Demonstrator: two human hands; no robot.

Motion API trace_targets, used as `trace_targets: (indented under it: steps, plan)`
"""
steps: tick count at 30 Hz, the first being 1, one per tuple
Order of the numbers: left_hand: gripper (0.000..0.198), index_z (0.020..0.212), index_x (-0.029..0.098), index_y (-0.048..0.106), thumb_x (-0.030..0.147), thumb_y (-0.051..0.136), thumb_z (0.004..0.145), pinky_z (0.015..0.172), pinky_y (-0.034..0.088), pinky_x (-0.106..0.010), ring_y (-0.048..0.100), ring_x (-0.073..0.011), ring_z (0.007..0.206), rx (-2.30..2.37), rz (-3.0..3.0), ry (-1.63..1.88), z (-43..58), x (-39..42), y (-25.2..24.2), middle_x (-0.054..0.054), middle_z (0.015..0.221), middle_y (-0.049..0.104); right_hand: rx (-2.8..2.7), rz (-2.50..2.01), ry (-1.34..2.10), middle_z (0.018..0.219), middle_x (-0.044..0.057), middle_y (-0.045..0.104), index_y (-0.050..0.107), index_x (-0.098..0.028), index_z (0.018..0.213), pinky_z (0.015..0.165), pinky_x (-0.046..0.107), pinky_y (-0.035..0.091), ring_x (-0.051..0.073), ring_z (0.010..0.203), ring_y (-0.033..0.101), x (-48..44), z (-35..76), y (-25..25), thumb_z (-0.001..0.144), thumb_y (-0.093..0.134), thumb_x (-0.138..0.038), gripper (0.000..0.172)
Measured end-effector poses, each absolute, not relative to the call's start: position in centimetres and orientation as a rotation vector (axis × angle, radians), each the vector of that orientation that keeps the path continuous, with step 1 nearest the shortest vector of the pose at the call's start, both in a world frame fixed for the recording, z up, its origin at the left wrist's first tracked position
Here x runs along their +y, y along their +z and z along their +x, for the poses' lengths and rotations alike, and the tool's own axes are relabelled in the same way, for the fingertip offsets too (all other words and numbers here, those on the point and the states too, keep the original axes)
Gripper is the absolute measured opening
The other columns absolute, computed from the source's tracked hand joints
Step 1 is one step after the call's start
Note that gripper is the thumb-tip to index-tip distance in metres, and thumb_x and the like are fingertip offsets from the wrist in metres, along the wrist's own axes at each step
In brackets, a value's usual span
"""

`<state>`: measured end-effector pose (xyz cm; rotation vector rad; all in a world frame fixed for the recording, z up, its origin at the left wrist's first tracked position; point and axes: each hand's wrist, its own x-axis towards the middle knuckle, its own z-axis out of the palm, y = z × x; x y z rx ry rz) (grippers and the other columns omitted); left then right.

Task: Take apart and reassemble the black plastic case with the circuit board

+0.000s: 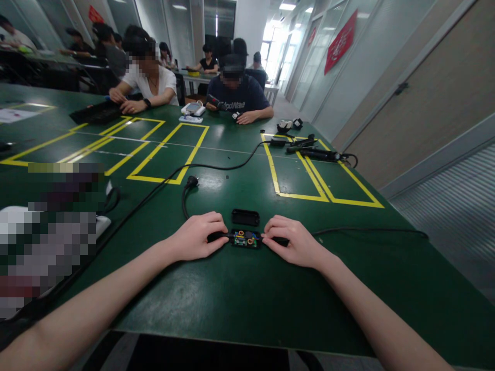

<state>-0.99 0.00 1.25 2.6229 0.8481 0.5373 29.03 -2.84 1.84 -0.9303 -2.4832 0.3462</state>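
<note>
Viewing the table (247, 309) first, then 2 hands resting on it. Left hand (197, 238): fingers curled shut round the cord (183, 201) at the adapter's left end. Right hand (296, 242): fingers pinching the cord at its right end. Adapter (245, 239) lies open between them, board exposed. Lid (245, 217) sits just behind, plug (192, 181) farther back. Risk, I judge: opposing pulls on the cord could strain its joints or lift the board from its shell.
</note>
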Motion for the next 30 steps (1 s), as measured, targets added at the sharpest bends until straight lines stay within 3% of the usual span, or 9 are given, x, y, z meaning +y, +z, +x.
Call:
trace_targets:
  steps: [6,9,11,13,18,23,30]
  plan:
    - [0.031,0.118,0.019,0.069,0.04,0.062,0.096,0.085,0.056,-0.036,0.066,-0.0235,0.098,0.877,2.603,0.618,-0.9,0.1,1.5,-0.009,0.107,0.07,-2.345,-1.065,0.285,0.084,0.008,0.072,0.07,-0.02,0.077,0.075,0.036,0.055,0.02,0.08,0.066,-2.4,29.1,1.0,0.103,0.053,-0.03,0.033]
    - [0.048,0.136,0.021,0.063,0.045,0.067,0.094,0.1,0.053,-0.046,0.064,-0.0286,0.114,0.867,2.623,0.63,-0.8,0.1,1.2,-0.013,0.128,0.067,-2.251,-1.125,0.238,0.113,0.014,0.074,0.075,-0.02,0.108,0.091,0.042,0.057,0.025,0.103,0.07,-2.1,29.3,0.4,0.104,0.051,-0.03,0.027]
    - [0.058,0.144,0.025,0.059,0.049,0.07,0.092,0.108,0.047,-0.053,0.059,-0.0324,0.126,0.883,2.65,0.589,-0.8,0.1,0.7,-0.015,0.143,0.061,-2.274,-1.119,0.232,0.138,0.017,0.065,0.069,-0.02,0.13,0.103,0.049,0.054,0.028,0.121,0.065,-2.0,29.3,-0.1,0.103,0.052,-0.03,0.033]
    - [0.063,0.147,0.027,0.057,0.052,0.073,0.09,0.113,0.041,-0.058,0.053,-0.0356,0.135,0.908,2.671,0.544,-0.8,0.2,0.3,-0.016,0.155,0.052,-2.341,-1.105,0.249,0.149,0.016,0.058,0.065,-0.023,0.138,0.109,0.054,0.05,0.03,0.132,0.059,-2.0,29.2,-0.4,0.103,0.054,-0.03,0.038]
    - [0.069,0.152,0.028,0.053,0.054,0.072,0.091,0.117,0.038,-0.058,0.047,-0.0364,0.143,0.917,2.682,0.487,-0.8,0.3,-0.1,-0.016,0.163,0.043,-2.396,-1.08,0.308,0.139,0.012,0.067,0.072,-0.026,0.126,0.108,0.054,0.051,0.028,0.127,0.063,-2.1,28.9,-0.3,0.105,0.05,-0.026,0.03]
    - [0.063,0.148,0.026,0.057,0.052,0.071,0.092,0.116,0.039,-0.059,0.047,-0.0361,0.143,0.893,2.678,0.459,-0.8,0.2,0.0,-0.017,0.158,0.05,-2.365,-1.027,0.3,0.128,0.013,0.072,0.076,-0.022,0.105,0.1,0.05,0.057,0.027,0.114,0.07,-2.0,28.9,-0.2,0.103,0.055,-0.024,0.022]
    - [0.05,0.137,0.026,0.065,0.046,0.073,0.093,0.115,0.043,-0.053,0.054,-0.0316,0.138,0.798,2.668,0.565,-0.8,0.3,-0.3,-0.013,0.15,0.06,-2.251,-0.883,0.349,0.118,0.011,0.073,0.071,-0.022,0.095,0.09,0.038,0.062,0.021,0.105,0.073,-2.3,28.6,0.0,0.098,0.058,-0.015,0.016]
